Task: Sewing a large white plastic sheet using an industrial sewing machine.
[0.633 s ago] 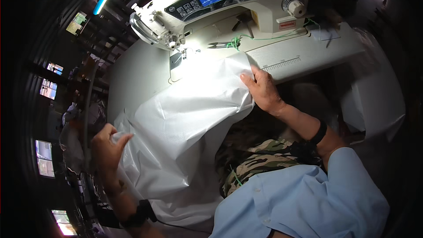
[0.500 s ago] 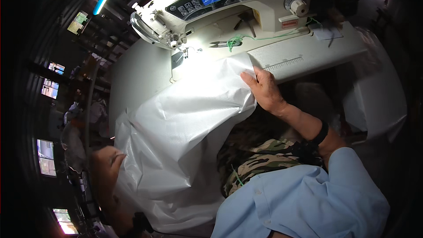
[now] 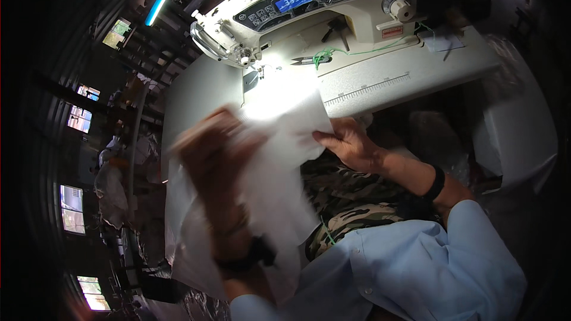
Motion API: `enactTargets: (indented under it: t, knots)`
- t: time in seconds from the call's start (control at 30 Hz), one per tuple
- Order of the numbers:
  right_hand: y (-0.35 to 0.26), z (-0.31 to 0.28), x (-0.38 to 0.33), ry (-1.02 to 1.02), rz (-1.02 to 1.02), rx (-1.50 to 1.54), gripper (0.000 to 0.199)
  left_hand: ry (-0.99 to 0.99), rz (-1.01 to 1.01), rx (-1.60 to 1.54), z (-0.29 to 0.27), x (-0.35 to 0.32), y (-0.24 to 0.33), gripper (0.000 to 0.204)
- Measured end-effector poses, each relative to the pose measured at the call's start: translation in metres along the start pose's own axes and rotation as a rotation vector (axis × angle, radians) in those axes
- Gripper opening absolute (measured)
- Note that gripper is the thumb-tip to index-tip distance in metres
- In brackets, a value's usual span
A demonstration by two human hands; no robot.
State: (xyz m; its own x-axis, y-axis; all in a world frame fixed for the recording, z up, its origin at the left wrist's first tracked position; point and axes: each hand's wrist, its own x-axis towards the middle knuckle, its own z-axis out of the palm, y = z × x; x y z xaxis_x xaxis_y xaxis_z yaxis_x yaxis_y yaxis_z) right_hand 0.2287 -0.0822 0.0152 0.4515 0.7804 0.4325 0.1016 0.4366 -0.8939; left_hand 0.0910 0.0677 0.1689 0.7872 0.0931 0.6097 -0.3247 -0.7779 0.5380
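A white plastic-like sheet (image 3: 270, 187) hangs from the front edge of the sewing table over my lap, its upper corner lying on the bright tabletop. My right hand (image 3: 353, 144) pinches the sheet's right edge between thumb and fingers. My left hand (image 3: 220, 154) is over the sheet's left part, smeared by motion; whether its fingers grip the sheet cannot be made out. Just beyond the sheet is the needle area of a white sewing machine (image 3: 383, 9), lit by a lamp. The sheet does not reach under the needle as far as I can see.
Thread snips (image 3: 309, 60) lie on the table (image 3: 380, 80) beside a green thread (image 3: 357, 52). Dark tools (image 3: 338, 31) rest under the machine arm. A lamp (image 3: 159, 5) with a bent neck stands at the upper left. More pale sheeting (image 3: 523, 125) hangs at the right.
My left hand has swung from the far left up and rightward over the sheet. My right hand has drawn the sheet's edge slightly toward me, and the view has shifted a little.
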Motion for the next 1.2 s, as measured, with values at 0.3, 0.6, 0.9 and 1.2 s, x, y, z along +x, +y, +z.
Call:
enactTargets:
  t: [0.3,0.6,0.9,1.2]
  knots:
    - [0.002,-0.051,-0.013,-0.008,0.240,-0.062,0.063,0.007,-0.473,-0.559,0.115,-0.024,-0.089,0.021]
    - [-0.016,-0.055,0.007,0.227,0.227,-0.211,0.032,0.033,-0.541,-0.722,0.100,-0.029,-0.060,0.013]
    - [-0.049,-0.016,0.000,-0.042,-0.085,-0.358,0.011,0.158,-0.316,-0.652,0.091,-0.031,-0.026,0.011]
    - [-0.049,-0.010,-0.009,-0.153,-0.204,-0.437,0.024,0.194,-0.438,-0.929,0.086,-0.044,-0.015,0.017]
